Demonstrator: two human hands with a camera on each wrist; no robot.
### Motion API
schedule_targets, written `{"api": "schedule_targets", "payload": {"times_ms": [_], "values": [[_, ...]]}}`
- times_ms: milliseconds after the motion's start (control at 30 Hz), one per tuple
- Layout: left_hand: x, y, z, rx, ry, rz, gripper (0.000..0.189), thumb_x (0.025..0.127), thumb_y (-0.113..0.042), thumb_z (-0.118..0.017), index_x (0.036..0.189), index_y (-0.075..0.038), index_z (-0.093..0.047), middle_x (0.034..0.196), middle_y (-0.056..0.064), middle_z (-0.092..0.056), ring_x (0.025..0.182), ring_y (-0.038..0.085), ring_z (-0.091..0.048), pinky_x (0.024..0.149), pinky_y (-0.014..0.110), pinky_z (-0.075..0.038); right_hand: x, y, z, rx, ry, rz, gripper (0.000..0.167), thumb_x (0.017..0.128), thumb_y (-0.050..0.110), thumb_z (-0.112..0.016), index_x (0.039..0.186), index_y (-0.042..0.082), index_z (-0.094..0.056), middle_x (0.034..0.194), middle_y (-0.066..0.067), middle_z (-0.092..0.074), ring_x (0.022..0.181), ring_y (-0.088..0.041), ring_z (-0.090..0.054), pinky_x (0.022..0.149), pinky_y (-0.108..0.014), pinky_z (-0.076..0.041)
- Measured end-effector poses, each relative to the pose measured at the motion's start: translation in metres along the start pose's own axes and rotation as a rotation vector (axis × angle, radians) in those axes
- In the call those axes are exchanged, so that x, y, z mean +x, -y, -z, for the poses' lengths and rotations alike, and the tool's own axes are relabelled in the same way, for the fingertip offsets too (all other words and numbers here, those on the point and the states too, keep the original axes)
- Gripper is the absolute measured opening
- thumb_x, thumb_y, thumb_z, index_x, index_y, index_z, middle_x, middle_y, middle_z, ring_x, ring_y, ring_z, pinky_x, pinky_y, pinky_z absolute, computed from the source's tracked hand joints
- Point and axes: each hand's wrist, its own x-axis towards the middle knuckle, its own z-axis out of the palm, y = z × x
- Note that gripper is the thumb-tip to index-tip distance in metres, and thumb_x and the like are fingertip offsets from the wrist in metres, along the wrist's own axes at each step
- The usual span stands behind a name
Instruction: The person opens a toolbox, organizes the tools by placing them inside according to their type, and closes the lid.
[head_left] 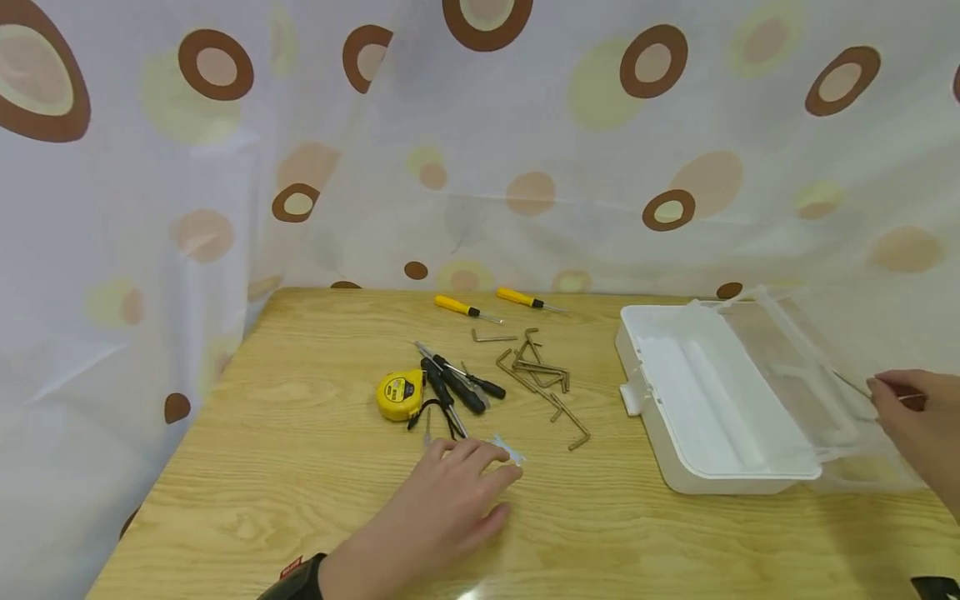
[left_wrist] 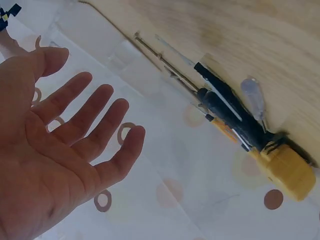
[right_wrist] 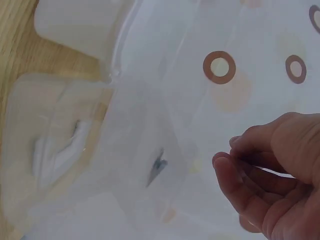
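Observation:
My left hand (head_left: 457, 500) hovers low over the table with fingers loosely spread, near a small pale blue piece (head_left: 510, 451) and a screwdriver shaft. The left wrist view shows the palm of that hand (left_wrist: 75, 135) holding nothing. Off to the right, my right hand (head_left: 918, 421) pinches a thin metal rod (head_left: 851, 385) above the clear lid (head_left: 810, 367) of a white toolbox (head_left: 660, 417). The rod's kind cannot be made out. In the right wrist view the thumb and forefinger of the right hand (right_wrist: 275, 175) meet, and the rod is not clearly visible.
A yellow tape measure (head_left: 400, 395) lies beside several black-handled screwdrivers (head_left: 457, 387). Right of them are several hex keys (head_left: 540, 375). Two yellow screwdrivers (head_left: 453, 305) lie toward the back edge. A patterned curtain (head_left: 480, 167) hangs behind the wooden table (head_left: 300, 467).

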Motion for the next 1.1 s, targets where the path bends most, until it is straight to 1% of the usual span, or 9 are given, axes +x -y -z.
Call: {"api": "schedule_targets", "payload": {"times_ms": [100, 233, 367, 400, 467, 667, 767, 933, 1100], "values": [[0.020, 0.000, 0.001, -0.021, 0.080, -0.026, 0.030, 0.098, -0.035, -0.066, 0.126, -0.026, -0.068, 0.128, -0.005, -0.067, 0.118, 0.016, -0.064, 0.093, 0.041, -0.052, -0.002, 0.023, 0.007, 0.033, -0.007, 0.044, 0.018, 0.092, -0.010, -0.057, 0.097, -0.026, -0.065, 0.080, 0.055, -0.035, 0.060, 0.031, -0.035, 0.047, -0.003, -0.034], [0.046, -0.005, -0.007, -0.064, 0.204, -0.061, 0.035, 0.103, -0.033, -0.060, 0.137, -0.026, -0.064, 0.137, -0.004, -0.064, 0.125, 0.018, -0.061, 0.098, 0.043, -0.052, -0.009, 0.056, 0.009, 0.068, -0.044, 0.156, 0.014, 0.090, -0.011, -0.061, 0.095, -0.022, -0.069, 0.082, 0.047, -0.049, 0.067, 0.034, -0.039, 0.054, 0.001, -0.036], [0.067, -0.012, -0.026, -0.061, 0.278, -0.103, 0.042, 0.103, -0.031, -0.057, 0.145, -0.025, -0.058, 0.144, -0.003, -0.060, 0.130, 0.020, -0.059, 0.099, 0.044, -0.052, -0.017, 0.080, 0.006, 0.058, -0.108, 0.326, 0.050, 0.103, 0.032, -0.058, 0.089, -0.014, -0.074, 0.079, 0.022, -0.065, 0.075, 0.036, -0.040, 0.059, 0.003, -0.038], [0.071, -0.013, -0.030, -0.051, 0.291, -0.109, 0.044, 0.103, -0.032, -0.057, 0.146, -0.024, -0.057, 0.146, -0.002, -0.059, 0.130, 0.020, -0.058, 0.099, 0.044, -0.052, -0.020, 0.084, 0.005, 0.052, -0.114, 0.357, 0.061, 0.102, 0.044, -0.054, 0.089, -0.011, -0.076, 0.085, 0.029, -0.059, 0.076, 0.036, -0.040, 0.060, 0.003, -0.039], [0.075, -0.015, -0.039, -0.013, 0.304, -0.121, 0.047, 0.102, -0.034, -0.057, 0.148, -0.023, -0.055, 0.148, -0.001, -0.057, 0.132, 0.021, -0.058, 0.098, 0.044, -0.052, -0.025, 0.093, 0.006, 0.035, -0.116, 0.400, 0.077, 0.099, 0.062, -0.046, 0.088, -0.007, -0.077, 0.085, 0.026, -0.060, 0.075, 0.035, -0.041, 0.060, 0.003, -0.040], [0.082, -0.015, -0.050, 0.090, 0.390, -0.077, 0.051, 0.103, -0.040, -0.054, 0.151, -0.024, -0.051, 0.155, -0.008, -0.052, 0.138, 0.021, -0.053, 0.103, 0.051, -0.049, -0.032, 0.106, 0.007, 0.085, -0.094, 0.415, 0.071, 0.099, 0.061, -0.050, 0.090, -0.003, -0.078, 0.097, 0.046, -0.049, 0.076, 0.033, -0.047, 0.063, 0.003, -0.042], [0.081, -0.015, -0.047, 0.127, 0.396, -0.072, 0.040, 0.104, -0.041, -0.053, 0.140, -0.026, -0.061, 0.145, -0.013, -0.060, 0.131, 0.017, -0.058, 0.102, 0.052, -0.049, -0.032, 0.109, 0.006, 0.114, -0.084, 0.410, 0.071, 0.099, 0.060, -0.051, 0.091, -0.005, -0.077, 0.098, 0.047, -0.050, 0.077, 0.033, -0.047, 0.063, 0.004, -0.041], [0.076, -0.018, -0.038, 0.123, 0.346, -0.095, 0.020, 0.101, -0.035, -0.060, 0.089, -0.027, -0.073, 0.100, -0.010, -0.075, 0.098, 0.014, -0.067, 0.096, 0.049, -0.053, -0.033, 0.108, 0.003, 0.139, -0.092, 0.396, 0.072, 0.098, 0.060, -0.052, 0.091, -0.007, -0.076, 0.098, 0.047, -0.050, 0.076, 0.033, -0.047, 0.063, 0.003, -0.041], [0.072, -0.021, -0.035, 0.178, 0.298, -0.102, 0.017, 0.100, -0.031, -0.064, 0.086, -0.029, -0.073, 0.091, -0.009, -0.071, 0.086, 0.012, -0.067, 0.089, 0.042, -0.055, -0.037, 0.106, 0.003, 0.150, -0.092, 0.413, 0.066, 0.099, 0.056, -0.054, 0.091, -0.005, -0.077, 0.101, 0.047, -0.053, 0.078, 0.032, -0.049, 0.069, 0.004, -0.042]]}}
